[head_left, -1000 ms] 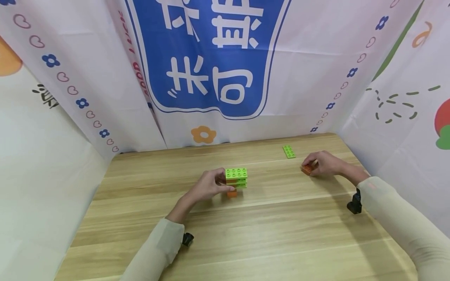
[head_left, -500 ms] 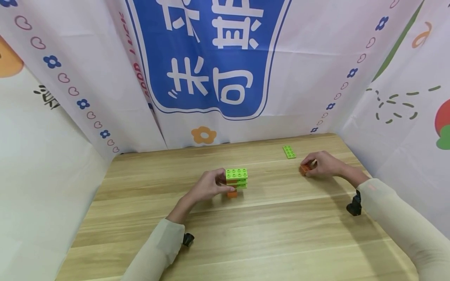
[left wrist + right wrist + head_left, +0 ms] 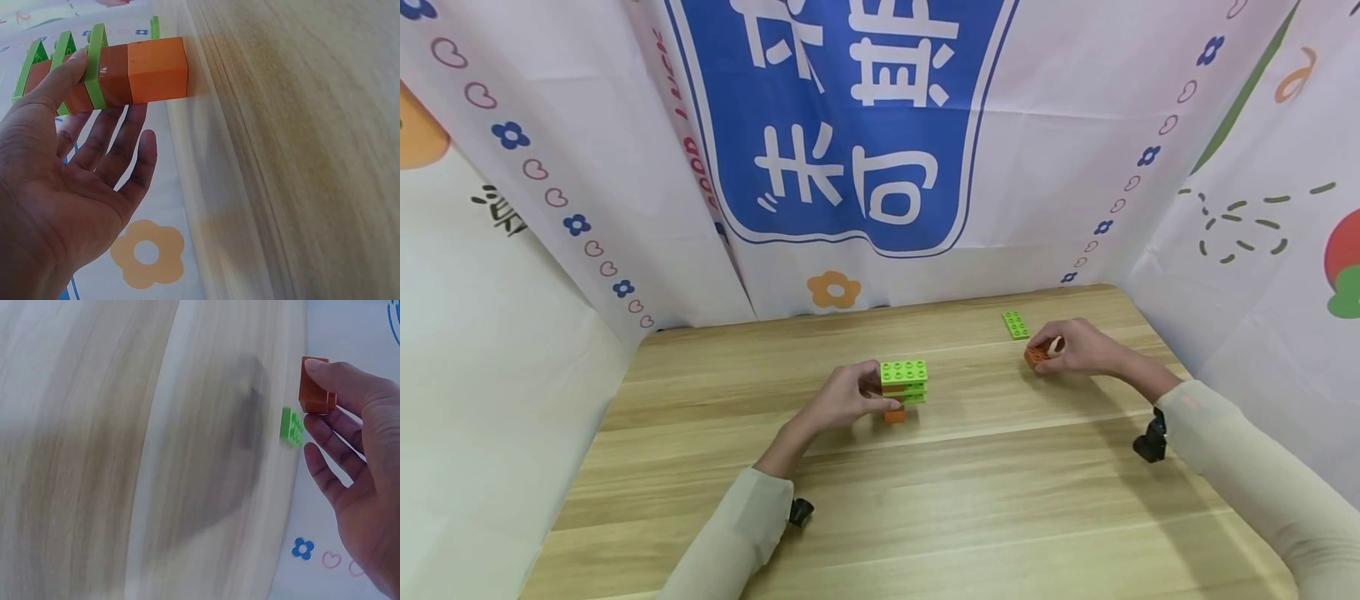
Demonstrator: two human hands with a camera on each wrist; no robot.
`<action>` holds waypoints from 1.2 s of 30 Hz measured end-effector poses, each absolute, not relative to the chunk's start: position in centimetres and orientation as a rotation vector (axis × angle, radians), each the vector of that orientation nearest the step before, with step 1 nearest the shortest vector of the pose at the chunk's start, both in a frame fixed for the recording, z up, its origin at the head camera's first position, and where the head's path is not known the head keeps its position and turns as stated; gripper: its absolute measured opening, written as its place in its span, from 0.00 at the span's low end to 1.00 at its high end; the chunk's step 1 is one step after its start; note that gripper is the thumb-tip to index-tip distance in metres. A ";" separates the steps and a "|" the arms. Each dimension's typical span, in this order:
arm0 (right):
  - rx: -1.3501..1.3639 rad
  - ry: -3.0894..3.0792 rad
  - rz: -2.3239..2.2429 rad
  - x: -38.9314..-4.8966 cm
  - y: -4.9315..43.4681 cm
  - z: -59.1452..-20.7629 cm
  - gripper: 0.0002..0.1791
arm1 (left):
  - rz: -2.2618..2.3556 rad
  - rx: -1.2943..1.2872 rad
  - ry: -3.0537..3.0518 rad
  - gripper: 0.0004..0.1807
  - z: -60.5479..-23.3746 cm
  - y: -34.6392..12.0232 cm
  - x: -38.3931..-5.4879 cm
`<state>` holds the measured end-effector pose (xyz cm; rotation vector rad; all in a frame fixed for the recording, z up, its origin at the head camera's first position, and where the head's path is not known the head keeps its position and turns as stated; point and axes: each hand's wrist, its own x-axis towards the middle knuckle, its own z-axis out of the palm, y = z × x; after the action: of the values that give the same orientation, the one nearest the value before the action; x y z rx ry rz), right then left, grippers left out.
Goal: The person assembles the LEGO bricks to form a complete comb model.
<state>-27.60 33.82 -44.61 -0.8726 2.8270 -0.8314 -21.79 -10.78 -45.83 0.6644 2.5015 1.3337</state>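
My left hand [image 3: 842, 400] grips an upright stack of toy building bricks [image 3: 904, 372] between thumb and fingers, near the middle of the table. In the left wrist view, a bright orange brick [image 3: 159, 70] forms its base. Above that, brownish-orange bricks [image 3: 115, 75] alternate with thin lime-green plates, which jut out to one side. Whether the base touches the table I cannot tell. Off to the right, my right hand [image 3: 1084, 348] pinches a reddish-orange brick [image 3: 314, 387], which looks lifted off the wood. Behind it lies a loose lime-green studded plate [image 3: 1016, 325].
The wooden table [image 3: 880, 508] runs back to a white printed cloth [image 3: 1030, 208] with a blue panel. Similar cloth hangs at both sides. Small black devices sit under the left wrist [image 3: 801, 511] and the right wrist [image 3: 1151, 442].
My right hand has shifted slightly left with the reddish-orange brick, closer to the loose green plate. The left hand and its stack have stayed in place.
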 end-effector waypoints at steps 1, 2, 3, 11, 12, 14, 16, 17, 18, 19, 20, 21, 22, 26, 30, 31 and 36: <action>-0.880 2.829 -0.833 -27.6 33.6 -44.6 0.18 | 1.335 0.666 2.501 0.15 -45.8 -10.8 -21.8; -0.888 2.829 -0.836 -27.5 33.4 -44.5 0.18 | 1.337 0.667 2.499 0.15 -45.8 -10.8 -21.8; -0.899 2.829 -0.842 -27.5 33.2 -44.4 0.18 | 1.339 0.668 2.497 0.15 -45.8 -10.8 -21.8; -1.002 2.821 -0.855 -27.0 31.2 -43.8 0.18 | 1.348 0.678 2.490 0.15 -45.8 -10.8 -21.7; -1.018 2.818 -0.859 -27.0 30.9 -43.7 0.18 | 1.350 0.678 2.489 0.15 -45.8 -10.8 -21.7; -1.050 2.819 -0.860 -26.9 30.4 -43.5 0.17 | 1.356 0.682 2.488 0.15 -45.8 -10.8 -21.7; -1.072 2.818 -0.868 -26.8 29.9 -43.2 0.17 | 1.362 0.684 2.489 0.15 -45.8 -10.8 -21.7; -1.080 2.818 -0.873 -26.8 29.7 -43.1 0.17 | 1.361 0.683 2.491 0.15 -45.8 -10.8 -21.7; -1.091 2.821 -0.876 -26.7 29.5 -43.1 0.17 | 1.361 0.683 2.492 0.15 -45.8 -10.8 -21.7; -1.102 2.823 -0.880 -26.7 29.3 -43.0 0.17 | 1.362 0.685 2.494 0.15 -45.8 -10.8 -21.7; -1.117 2.822 -0.887 -26.6 29.1 -42.9 0.17 | 1.362 0.687 2.495 0.15 -45.8 -10.8 -21.7; -1.137 2.820 -0.901 -26.5 28.9 -42.8 0.17 | 1.361 0.688 2.495 0.16 -45.8 -10.8 -21.7; -1.162 2.818 -0.913 -26.4 28.7 -42.7 0.17 | 1.360 0.691 2.494 0.16 -45.8 -10.8 -21.7; -1.276 2.803 -0.961 -26.1 27.8 -42.4 0.17 | 1.362 0.691 2.487 0.16 -45.7 -10.7 -21.7; -1.365 2.783 -0.988 -25.8 26.7 -41.8 0.17 | 1.363 0.682 2.482 0.16 -45.7 -10.8 -21.7; -1.382 2.778 -0.991 -25.7 26.4 -41.6 0.17 | 1.363 0.680 2.481 0.16 -45.7 -10.8 -21.7; -1.432 2.767 -1.003 -25.1 25.1 -40.8 0.17 | 1.366 0.678 2.480 0.15 -45.7 -10.8 -21.7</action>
<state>-25.10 25.13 -40.76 -1.4320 2.7668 -1.0031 -21.67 -10.78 -45.74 0.6783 2.4797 1.3661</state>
